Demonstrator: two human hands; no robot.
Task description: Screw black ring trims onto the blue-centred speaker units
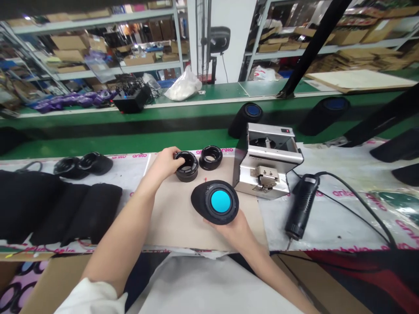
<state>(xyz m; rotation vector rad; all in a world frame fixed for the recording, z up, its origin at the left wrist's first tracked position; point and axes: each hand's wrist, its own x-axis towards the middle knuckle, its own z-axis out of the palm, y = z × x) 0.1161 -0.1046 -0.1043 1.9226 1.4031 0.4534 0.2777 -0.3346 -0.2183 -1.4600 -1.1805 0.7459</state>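
My left hand (170, 162) is closed on a black ring (187, 173) at the back of the beige mat (170, 218), its fingers at the ring's left rim. Just right of it, a second black ring (211, 164) lies on the mat, untouched. Nearer to me, my right hand (231, 226) holds a black cylinder (201, 201) from below. The cylinder's round end with a bright blue disc (221, 201) faces up toward me. Most of the right hand's fingers are hidden under the cylinder.
A silver screw-feeder machine (271, 161) stands right of the mat, with a black electric screwdriver (301, 207) and its cable beside it. Black fabric-covered pieces (91, 209) and two more rings (94, 163) lie at left. Black cylinders (245, 120) stand behind.
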